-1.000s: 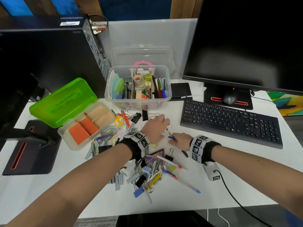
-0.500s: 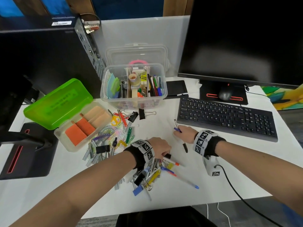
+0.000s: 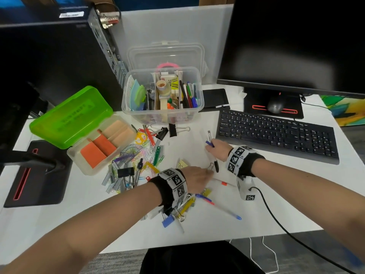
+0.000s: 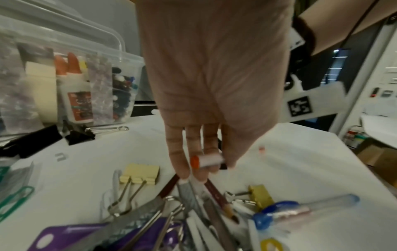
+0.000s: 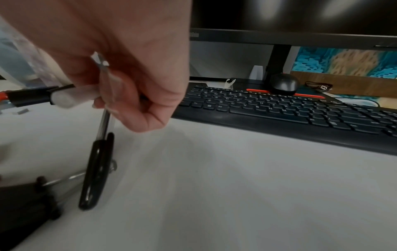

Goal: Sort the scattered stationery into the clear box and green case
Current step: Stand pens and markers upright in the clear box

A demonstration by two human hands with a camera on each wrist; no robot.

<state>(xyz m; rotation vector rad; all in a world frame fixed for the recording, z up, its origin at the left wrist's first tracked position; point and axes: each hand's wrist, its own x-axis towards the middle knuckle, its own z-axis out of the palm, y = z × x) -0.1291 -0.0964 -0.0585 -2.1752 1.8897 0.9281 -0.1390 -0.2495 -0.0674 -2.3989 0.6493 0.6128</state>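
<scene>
The clear box [image 3: 126, 103] stands at the back centre, with pens, tape and notes in it. Left of it the green case [image 3: 71, 119] lies open, showing orange dividers. Between them and me lies a pile of clips and pens [image 3: 128, 171]. My left hand [image 3: 205, 175] reaches down into the near part of the pile [image 4: 193, 220]. Its fingers [image 4: 178, 163] curl round a white pen with an orange end [image 4: 207, 160]. Right of it my right hand [image 3: 214, 149] grips a bundle of pens, among them a black-capped pen [image 5: 96, 169] hanging towards the desk.
A black keyboard [image 3: 276, 135] lies close on the right, with a mouse [image 3: 275, 106] and a monitor behind it. A computer tower stands at the back left, and a black monitor base [image 3: 35, 175] lies at the left. Black binder clips [image 3: 171, 130] lie before the box.
My left hand has drawn back from beside the right hand to the near pile and closed on the white pen. My right hand has shifted slightly right, still holding its pens.
</scene>
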